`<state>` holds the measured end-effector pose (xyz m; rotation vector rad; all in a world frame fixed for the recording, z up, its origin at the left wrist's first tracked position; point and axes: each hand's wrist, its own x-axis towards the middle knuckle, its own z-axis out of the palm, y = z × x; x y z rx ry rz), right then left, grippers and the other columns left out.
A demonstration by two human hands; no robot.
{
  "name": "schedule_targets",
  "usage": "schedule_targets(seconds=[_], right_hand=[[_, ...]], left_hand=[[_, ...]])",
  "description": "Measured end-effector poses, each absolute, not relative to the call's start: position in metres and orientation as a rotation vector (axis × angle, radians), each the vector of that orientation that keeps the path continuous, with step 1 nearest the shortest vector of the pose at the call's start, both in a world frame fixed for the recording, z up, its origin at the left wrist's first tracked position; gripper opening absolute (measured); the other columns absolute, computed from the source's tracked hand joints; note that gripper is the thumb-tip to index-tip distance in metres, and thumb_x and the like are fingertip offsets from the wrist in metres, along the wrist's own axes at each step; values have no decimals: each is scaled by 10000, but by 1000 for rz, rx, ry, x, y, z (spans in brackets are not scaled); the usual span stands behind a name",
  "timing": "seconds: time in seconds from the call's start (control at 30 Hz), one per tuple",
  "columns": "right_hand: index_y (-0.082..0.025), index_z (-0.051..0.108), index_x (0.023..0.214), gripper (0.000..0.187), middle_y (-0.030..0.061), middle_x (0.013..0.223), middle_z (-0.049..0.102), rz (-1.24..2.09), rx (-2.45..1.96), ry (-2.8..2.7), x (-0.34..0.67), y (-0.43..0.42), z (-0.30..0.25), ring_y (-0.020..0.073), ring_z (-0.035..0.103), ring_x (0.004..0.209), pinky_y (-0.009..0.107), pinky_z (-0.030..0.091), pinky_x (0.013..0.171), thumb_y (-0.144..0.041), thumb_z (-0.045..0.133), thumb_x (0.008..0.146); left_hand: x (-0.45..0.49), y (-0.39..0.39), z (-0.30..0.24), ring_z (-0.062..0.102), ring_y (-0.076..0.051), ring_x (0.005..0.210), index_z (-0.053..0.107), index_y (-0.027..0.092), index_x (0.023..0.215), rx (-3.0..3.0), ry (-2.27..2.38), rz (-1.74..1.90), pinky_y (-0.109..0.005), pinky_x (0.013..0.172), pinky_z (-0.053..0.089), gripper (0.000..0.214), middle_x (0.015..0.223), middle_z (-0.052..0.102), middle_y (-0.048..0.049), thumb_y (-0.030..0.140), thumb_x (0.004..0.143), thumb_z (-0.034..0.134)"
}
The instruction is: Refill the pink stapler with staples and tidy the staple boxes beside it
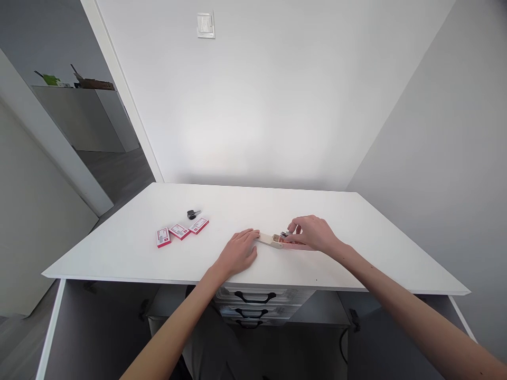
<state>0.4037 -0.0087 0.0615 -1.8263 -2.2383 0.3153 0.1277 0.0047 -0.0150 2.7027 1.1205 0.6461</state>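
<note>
An opened stapler [270,240] lies on the white table, with a cream arm to the left and a pink part with copper-coloured metal inside to the right. My left hand [240,252] holds the end of the cream arm, its fingers over the tip. Above the pink part, my right hand [311,232] pinches a small silvery piece that looks like a strip of staples [284,235]. My right fingers partly cover the stapler's pink side. Three red-and-white small boxes lie to the left, the nearest to my left hand being a small box [198,226].
Behind the boxes lies a black key [193,214]. The white table [336,211] backs onto a wall with a light switch [206,25]. Below its front edge are drawers with black handles [255,298]. A doorway stands at the left.
</note>
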Motion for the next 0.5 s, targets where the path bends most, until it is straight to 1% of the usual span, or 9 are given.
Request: schedule_targets(seconds=[0.17,0.27,0.4,0.5], right_hand=[[-267,689,772,311,20,851,758,299,-1851,-2282,404,-5,55,232,671,795,301,370,596,-572,732,816],[-264,680,756,334,24,845,759,280,-1852,-2306,404,-4,53,232,669,782,304,369,592,-588,737,815],[-264,670,748,291,24,843,761,237,-1842,-2322,399,-5,55,231,673,779,306,370,597,-532,731,845],[-261,678,746,243,32,881,767,219,-1838,-2314,391,-7,56,242,682,810,314,387,614,-470,743,851]], left_hand=[[128,5,-16,474,-262,1435,527,221,1351,2704,1116,651,-480,1153,432,392,1499,571,-75,199,963,470],[127,6,-18,472,-268,1438,533,227,1351,2704,1107,655,-488,1154,432,391,1504,567,-77,207,966,470],[126,5,-19,465,-273,1443,541,224,1344,2704,1111,649,-492,1155,429,381,1508,563,-80,215,972,461],[126,5,-20,460,-268,1447,545,231,1344,2701,1112,653,-489,1156,429,381,1508,563,-75,219,973,459]])
